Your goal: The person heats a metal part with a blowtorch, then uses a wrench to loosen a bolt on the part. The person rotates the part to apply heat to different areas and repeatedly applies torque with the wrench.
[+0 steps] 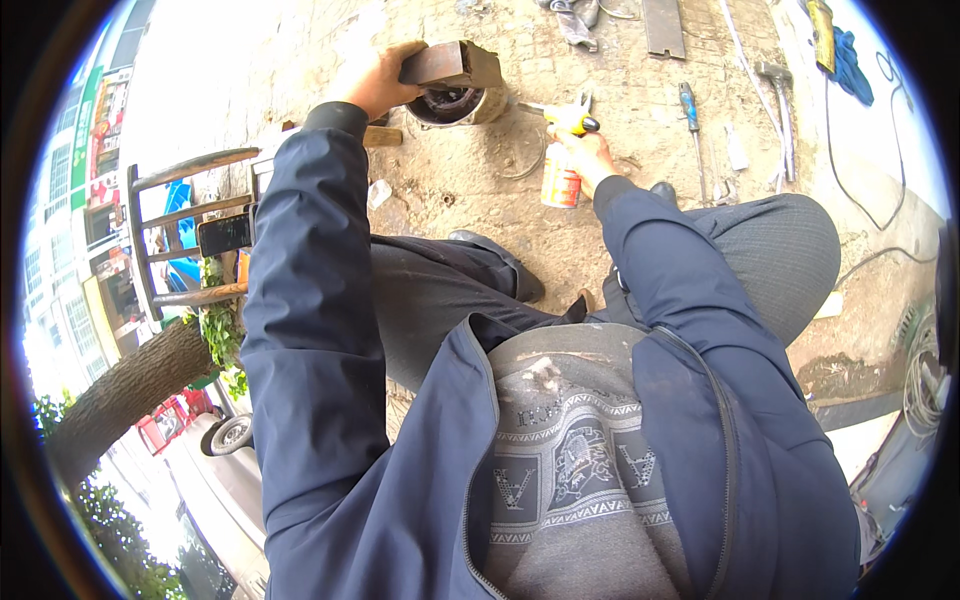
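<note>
My left hand (372, 85) is closed on the left end of a dark brown rectangular block (434, 65). The block lies over or rests on the rim of a round metal housing (488, 108), whose dark inside shows below it. My right hand (590, 158) grips a gas torch with a yellow head (572, 118) on a red and white canister (560, 183). Its nozzle (530, 107) points left at the housing, a short gap away. No flame can be made out in the bright light.
Right of the torch lie a blue-handled screwdriver (690, 106) and a hammer (784, 112). Farther off are a flat metal plate (663, 27) and grey gloves (574, 22). A wooden chair (196, 212) with a phone (226, 234) stands at left. A black cable (850, 195) curves at right.
</note>
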`<state>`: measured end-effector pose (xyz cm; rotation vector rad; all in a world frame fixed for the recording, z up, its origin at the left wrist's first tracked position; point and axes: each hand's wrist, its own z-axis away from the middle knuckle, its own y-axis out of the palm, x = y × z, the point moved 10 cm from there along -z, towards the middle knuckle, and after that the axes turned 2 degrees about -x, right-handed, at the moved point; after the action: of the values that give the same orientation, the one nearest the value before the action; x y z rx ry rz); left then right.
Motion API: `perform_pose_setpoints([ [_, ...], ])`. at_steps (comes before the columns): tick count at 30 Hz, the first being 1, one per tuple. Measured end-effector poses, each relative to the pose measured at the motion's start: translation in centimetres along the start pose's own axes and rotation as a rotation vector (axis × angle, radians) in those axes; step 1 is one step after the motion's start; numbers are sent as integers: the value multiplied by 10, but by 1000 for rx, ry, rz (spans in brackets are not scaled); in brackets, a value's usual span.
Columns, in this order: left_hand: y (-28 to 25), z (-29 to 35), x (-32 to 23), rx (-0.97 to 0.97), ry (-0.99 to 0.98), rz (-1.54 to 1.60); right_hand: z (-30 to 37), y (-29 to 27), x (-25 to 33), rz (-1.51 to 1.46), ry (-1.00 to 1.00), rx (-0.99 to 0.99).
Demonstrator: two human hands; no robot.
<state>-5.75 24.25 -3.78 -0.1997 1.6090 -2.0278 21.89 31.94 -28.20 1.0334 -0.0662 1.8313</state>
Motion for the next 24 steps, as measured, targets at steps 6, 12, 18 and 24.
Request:
perform_pose_setpoints([
  [6,-2,2,-8,-5,7,-2,1,9,-4,17,26,43],
  [12,-5,4,-15,-81,68,23,-2,7,4,-15,-30,-9],
  [18,-19,13,-32,-157,89,-141,-8,5,-1,25,6,-19],
  [24,-29,22,-42,-225,106,-270,-9,1,4,15,-38,14],
])
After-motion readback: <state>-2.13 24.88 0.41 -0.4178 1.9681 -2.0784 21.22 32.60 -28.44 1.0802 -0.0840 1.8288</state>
